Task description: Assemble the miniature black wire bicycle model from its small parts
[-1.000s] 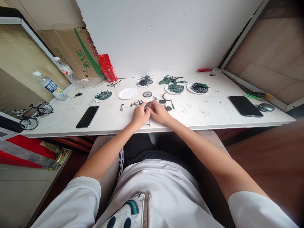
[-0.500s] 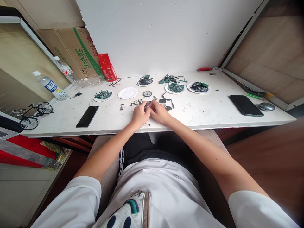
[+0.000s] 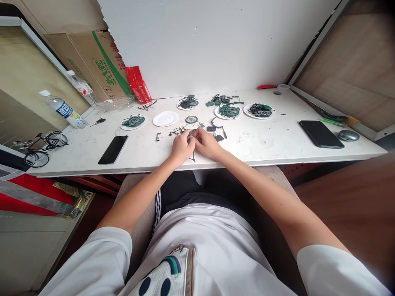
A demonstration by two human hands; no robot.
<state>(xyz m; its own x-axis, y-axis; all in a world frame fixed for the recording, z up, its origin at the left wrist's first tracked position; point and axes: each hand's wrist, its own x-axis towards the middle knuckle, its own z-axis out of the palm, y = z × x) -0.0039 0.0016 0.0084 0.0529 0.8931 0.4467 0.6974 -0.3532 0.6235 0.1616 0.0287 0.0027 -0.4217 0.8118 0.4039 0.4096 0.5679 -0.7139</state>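
Observation:
My left hand (image 3: 183, 146) is closed around a small dark model bicycle wheel (image 3: 191, 134), mostly hidden by the fingers. Pressed against it, my right hand (image 3: 206, 143) has its thumb and fingers pinched at the same spot; what they grip is hidden. Just beyond the hands lie a dark bicycle frame (image 3: 177, 131) and a loose spoked wheel (image 3: 191, 119). A thin T-shaped black part (image 3: 194, 157) rests on the table below my hands. To the right are a curved mudguard (image 3: 217, 123) and dark flat pieces (image 3: 211, 129).
Paper plates with green and black bicycle parts line the back, beside a bare paper plate (image 3: 165, 119). An assembled model bicycle (image 3: 43, 147) stands far left, near a phone (image 3: 113, 150) and a bottle (image 3: 65, 111). A black phone (image 3: 321, 134) and a grey mouse (image 3: 348, 135) lie right.
The camera view has shifted very slightly. Both hands stay together at the same place, with only slight finger movement.

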